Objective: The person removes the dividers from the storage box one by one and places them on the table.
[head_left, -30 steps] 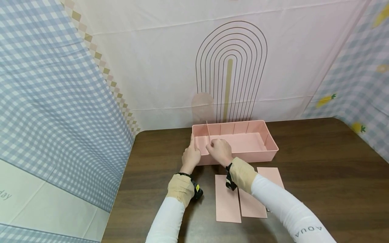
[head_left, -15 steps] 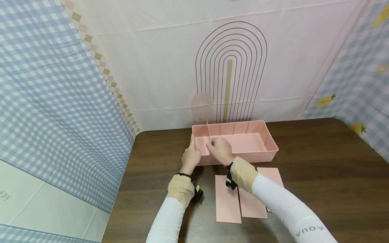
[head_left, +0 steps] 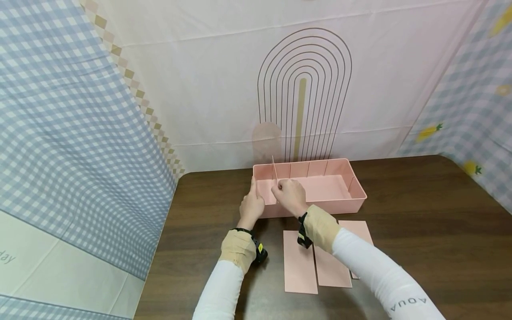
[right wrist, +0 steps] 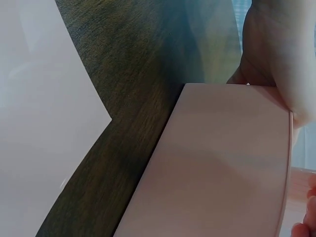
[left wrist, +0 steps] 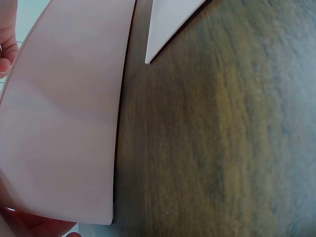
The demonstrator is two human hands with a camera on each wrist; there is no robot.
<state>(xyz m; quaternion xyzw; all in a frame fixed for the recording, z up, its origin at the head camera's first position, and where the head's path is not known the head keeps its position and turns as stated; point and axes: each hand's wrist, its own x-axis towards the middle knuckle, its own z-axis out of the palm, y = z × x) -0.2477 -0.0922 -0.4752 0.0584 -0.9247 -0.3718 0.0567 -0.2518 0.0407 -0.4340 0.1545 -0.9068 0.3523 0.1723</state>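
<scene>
A long pink plastic box point(head_left: 330, 207) lies across the table near the wall. Its left front corner is held by my left hand point(head_left: 252, 204), the index finger lying along the left side wall. Inside the box, near its left end, a thin pink divider point(head_left: 274, 168) stands crosswise, its far top corner above the back rim. My right hand point(head_left: 291, 195), fingers curled, pinches the divider's near end over the front wall. In the right wrist view the left hand point(right wrist: 281, 54) wraps the box's corner, and the right fingertips point(right wrist: 311, 212) show at the edge.
Flat pink panels lie on the brown wooden table point(head_left: 200, 249) in front of the box: a left panel point(head_left: 300, 266), a middle panel point(head_left: 332, 266) and a right panel point(head_left: 358, 229), partly under the right forearm. A cloth backdrop point(head_left: 216, 89) hangs behind the table.
The divider's far end has risen a little higher above the back rim. My right hand has shifted slightly upward with it. The left hand and the box stay put.
</scene>
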